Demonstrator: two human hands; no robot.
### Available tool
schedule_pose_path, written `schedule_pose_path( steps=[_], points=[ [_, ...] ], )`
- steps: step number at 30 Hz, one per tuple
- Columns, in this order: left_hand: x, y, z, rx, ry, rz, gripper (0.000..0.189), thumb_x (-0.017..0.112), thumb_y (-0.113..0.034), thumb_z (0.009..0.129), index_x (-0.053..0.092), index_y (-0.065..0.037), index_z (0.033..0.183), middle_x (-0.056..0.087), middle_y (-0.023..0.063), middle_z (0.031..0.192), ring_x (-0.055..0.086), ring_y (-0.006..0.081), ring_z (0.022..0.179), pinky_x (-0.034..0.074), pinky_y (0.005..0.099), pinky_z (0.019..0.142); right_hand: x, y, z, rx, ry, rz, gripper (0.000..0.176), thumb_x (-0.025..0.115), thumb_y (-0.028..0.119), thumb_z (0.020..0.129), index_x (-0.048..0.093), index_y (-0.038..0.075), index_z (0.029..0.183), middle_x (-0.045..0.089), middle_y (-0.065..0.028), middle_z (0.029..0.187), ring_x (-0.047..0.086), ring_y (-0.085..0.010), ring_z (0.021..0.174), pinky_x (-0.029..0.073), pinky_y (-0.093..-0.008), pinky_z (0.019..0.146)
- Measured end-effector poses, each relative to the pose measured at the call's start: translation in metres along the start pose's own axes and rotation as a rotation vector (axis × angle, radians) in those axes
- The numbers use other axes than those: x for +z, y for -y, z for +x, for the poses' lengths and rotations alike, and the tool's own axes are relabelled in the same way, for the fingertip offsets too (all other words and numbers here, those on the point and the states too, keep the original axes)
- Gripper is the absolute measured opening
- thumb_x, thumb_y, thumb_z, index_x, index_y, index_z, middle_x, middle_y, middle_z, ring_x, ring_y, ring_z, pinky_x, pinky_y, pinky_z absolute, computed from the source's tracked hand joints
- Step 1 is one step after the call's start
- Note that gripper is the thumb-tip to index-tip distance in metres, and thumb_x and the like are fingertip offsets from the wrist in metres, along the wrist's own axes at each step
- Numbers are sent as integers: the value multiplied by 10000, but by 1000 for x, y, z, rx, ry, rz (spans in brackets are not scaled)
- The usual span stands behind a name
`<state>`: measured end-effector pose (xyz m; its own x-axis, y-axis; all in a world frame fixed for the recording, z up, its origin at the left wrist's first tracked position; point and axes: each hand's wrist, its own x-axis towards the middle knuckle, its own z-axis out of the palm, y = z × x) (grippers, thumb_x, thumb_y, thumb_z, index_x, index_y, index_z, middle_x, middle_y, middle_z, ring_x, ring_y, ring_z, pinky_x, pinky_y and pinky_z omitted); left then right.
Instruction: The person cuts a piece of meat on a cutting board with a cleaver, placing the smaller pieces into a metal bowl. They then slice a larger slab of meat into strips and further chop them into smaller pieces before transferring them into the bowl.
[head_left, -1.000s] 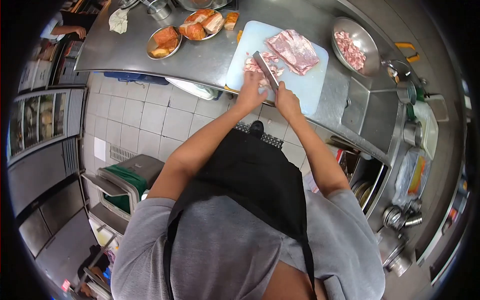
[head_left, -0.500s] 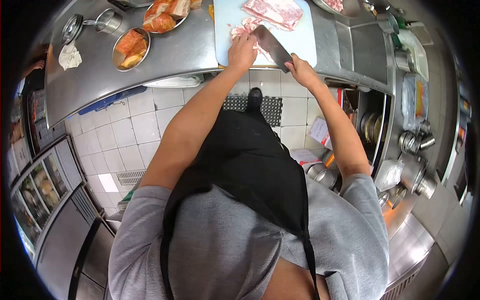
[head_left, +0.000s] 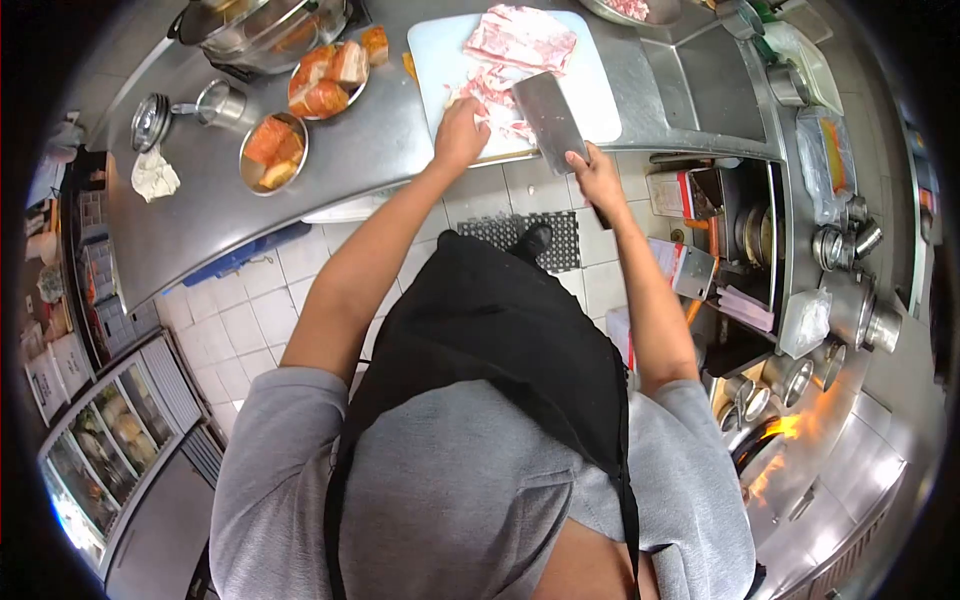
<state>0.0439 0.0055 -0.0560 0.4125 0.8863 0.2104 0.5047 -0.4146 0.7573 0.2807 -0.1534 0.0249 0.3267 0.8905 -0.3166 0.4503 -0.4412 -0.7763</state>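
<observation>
A white cutting board (head_left: 600, 110) lies on the steel counter with a large slab of raw meat (head_left: 520, 38) at its far side. Nearer me are cut raw meat pieces (head_left: 490, 88), some thin and stringy. My left hand (head_left: 461, 137) is closed, its curled fingers at the near left edge of these pieces; what lies under the fingertips is partly hidden. My right hand (head_left: 598, 178) grips a cleaver (head_left: 552, 118) by its handle. The broad blade is tilted over the near part of the board, just right of the cut pieces and apart from my left hand.
Left of the board stand a bowl of orange-coated meat chunks (head_left: 322, 82), a smaller metal bowl (head_left: 283, 186) and a small saucepan (head_left: 222, 103). A white cloth (head_left: 154, 175) lies farther left. At the right are a sink (head_left: 705, 85) and a stove flame (head_left: 785, 427).
The cleaver has moved away from my left hand and its blade shows more of its flat side. My left hand has drawn back slightly toward me. The camera view has shifted.
</observation>
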Motion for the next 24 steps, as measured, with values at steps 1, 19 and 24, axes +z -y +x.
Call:
schedule_pose_path(
  steps=[1,19,24],
  points=[
    [-5,-13,-4,10,-49,24,322,744,-159,792,651,-81,1091,605,169,1144,570,390,1134,474,470,994,13,7,-4,40,-93,97,326,636,294,1024,610,12,1185,640,-109,729,606,-221,530,497,-382,487],
    [54,-43,-16,131,-85,298,536,718,-238,822,535,-29,1280,388,269,1496,314,472,1395,203,650,1127,40,-89,-145,599,-859,711,189,612,82,1003,495,37,1144,554,-36,721,518,-115,535,429,-305,448],
    [74,-99,-51,353,98,296,424,727,-167,825,585,-33,1202,468,257,1396,391,449,1332,278,595,1093,38,-213,-146,719,-820,1139,141,604,69,1003,493,75,1090,510,-12,702,493,-116,517,459,-303,434]
  ],
)
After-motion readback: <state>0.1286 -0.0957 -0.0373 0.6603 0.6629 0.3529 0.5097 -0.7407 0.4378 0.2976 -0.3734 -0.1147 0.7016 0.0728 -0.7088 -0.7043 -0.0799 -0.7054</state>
